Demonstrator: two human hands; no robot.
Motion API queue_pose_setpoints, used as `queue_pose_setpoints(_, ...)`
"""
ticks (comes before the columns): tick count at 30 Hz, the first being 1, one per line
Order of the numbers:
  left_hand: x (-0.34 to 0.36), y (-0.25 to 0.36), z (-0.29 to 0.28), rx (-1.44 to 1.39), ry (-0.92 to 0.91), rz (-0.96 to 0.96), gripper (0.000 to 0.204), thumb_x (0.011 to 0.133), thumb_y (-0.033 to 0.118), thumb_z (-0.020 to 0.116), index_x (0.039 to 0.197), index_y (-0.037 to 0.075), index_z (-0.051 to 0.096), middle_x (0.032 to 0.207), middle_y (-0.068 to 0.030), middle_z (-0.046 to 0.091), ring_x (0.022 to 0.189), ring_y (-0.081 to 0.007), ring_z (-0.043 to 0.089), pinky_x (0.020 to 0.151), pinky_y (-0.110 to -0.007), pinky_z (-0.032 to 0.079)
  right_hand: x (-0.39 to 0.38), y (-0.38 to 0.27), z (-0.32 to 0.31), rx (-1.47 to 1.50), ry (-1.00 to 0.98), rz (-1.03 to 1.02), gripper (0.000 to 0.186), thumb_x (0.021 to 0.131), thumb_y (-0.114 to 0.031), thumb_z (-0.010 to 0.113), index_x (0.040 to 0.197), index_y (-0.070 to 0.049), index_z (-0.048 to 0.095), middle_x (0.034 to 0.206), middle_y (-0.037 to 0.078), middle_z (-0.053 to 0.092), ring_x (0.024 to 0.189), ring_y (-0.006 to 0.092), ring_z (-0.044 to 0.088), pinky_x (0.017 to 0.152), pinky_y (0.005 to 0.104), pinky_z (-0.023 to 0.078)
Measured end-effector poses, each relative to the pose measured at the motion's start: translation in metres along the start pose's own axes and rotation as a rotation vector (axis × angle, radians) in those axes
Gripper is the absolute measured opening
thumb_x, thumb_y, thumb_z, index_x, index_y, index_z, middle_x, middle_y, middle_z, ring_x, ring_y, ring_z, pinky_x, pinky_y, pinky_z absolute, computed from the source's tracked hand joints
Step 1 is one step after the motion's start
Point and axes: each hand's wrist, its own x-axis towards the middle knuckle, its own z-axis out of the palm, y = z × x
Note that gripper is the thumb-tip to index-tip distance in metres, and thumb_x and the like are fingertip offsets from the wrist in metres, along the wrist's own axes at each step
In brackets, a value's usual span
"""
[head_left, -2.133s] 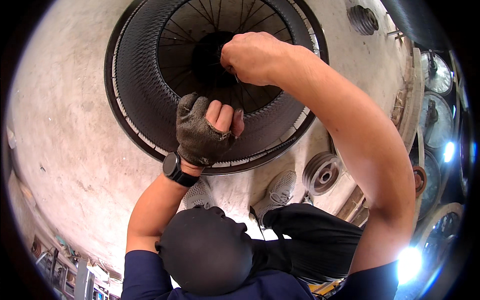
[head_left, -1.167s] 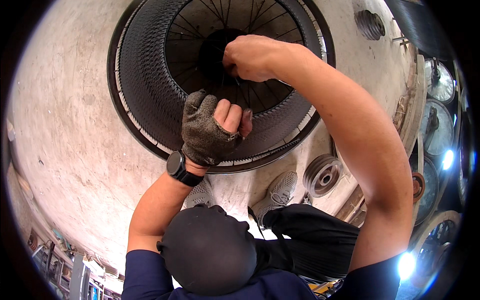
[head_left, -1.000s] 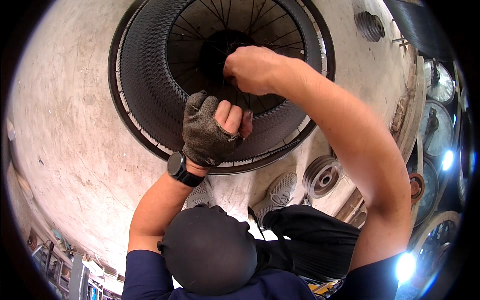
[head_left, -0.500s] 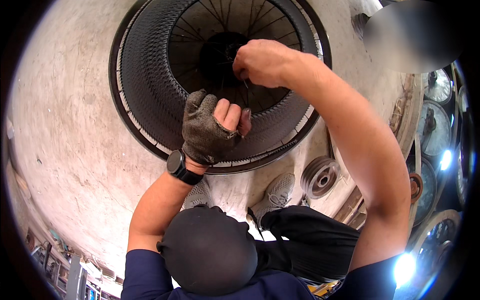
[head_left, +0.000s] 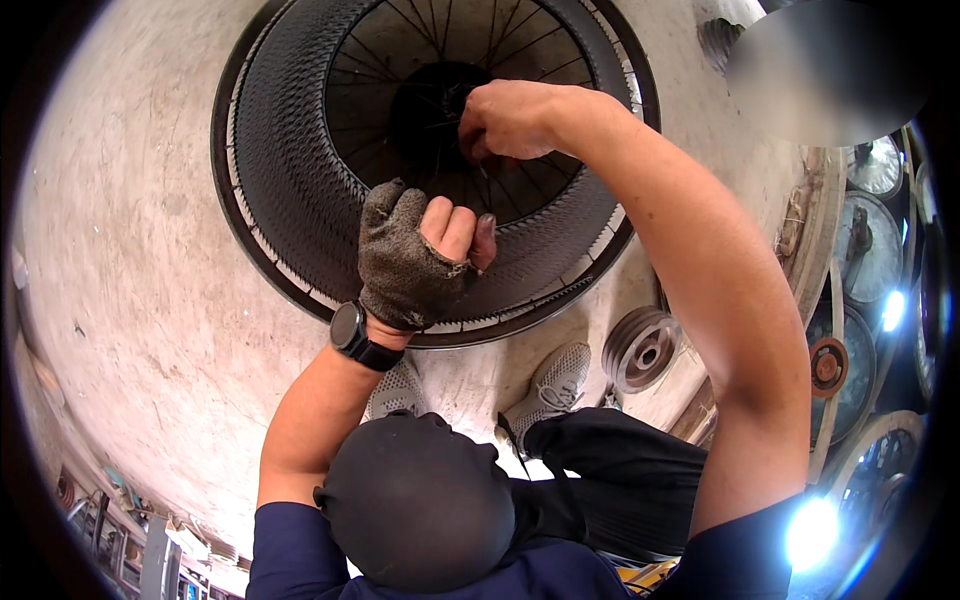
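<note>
A big round stack of black rings with fine serrated edges (head_left: 275, 140) lies on the floor in front of me, inside a wider dark outer ring (head_left: 225, 190). Thin spokes (head_left: 427, 28) run from a dark hub (head_left: 418, 112) in its middle. My left hand (head_left: 412, 255), in a worn grey glove with some bare fingers, is closed over the near part of the rings; anything in it is hidden. My bare right hand (head_left: 508, 122) reaches over the spokes beside the hub. Its fingers are pinched, and a thin sliver shows blurred below them.
Between my right arm and shoe stands a grooved metal pulley (head_left: 641, 350). Large round wheels or discs (head_left: 862, 245) line the right side behind a wooden strip (head_left: 822, 230). Shelving with assorted parts (head_left: 150, 555) is at the lower left. My shoes (head_left: 550, 385) are close to the near rim.
My right hand has shifted slightly left, and its forearm has swung a little left too. The ring stack appears slightly further left. My left hand stays closed, moved slightly left.
</note>
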Motion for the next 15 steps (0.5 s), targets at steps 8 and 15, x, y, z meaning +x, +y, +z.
queue_pose_setpoints(8,0.000,0.000,0.000,-0.003,0.003,0.000,0.017,0.078,0.010,0.069,0.070,0.010,0.055,0.064,-0.0070,0.046,0.057,-0.0279,0.048,0.069,-0.042,0.041,0.003,-0.002,0.013,0.104,-0.058,0.010,0.023,0.090,-0.009,0.060,0.107,-0.003,0.074,0.094,0.016,0.074,0.086,0.0266,0.072,0.079,0.0376,0.056)
queue_pose_setpoints(15,0.000,-0.001,-0.001,0.009,-0.018,-0.004,0.017,0.079,0.011,0.069,0.070,0.011,0.055,0.065,-0.0069,0.046,0.058,-0.0279,0.049,0.070,-0.041,0.041,0.011,0.002,0.034,-0.048,0.117,0.052,0.034,0.086,-0.007,0.057,0.117,-0.004,0.070,0.107,0.022,0.072,0.104,0.0371,0.068,0.088,0.0420,0.054)
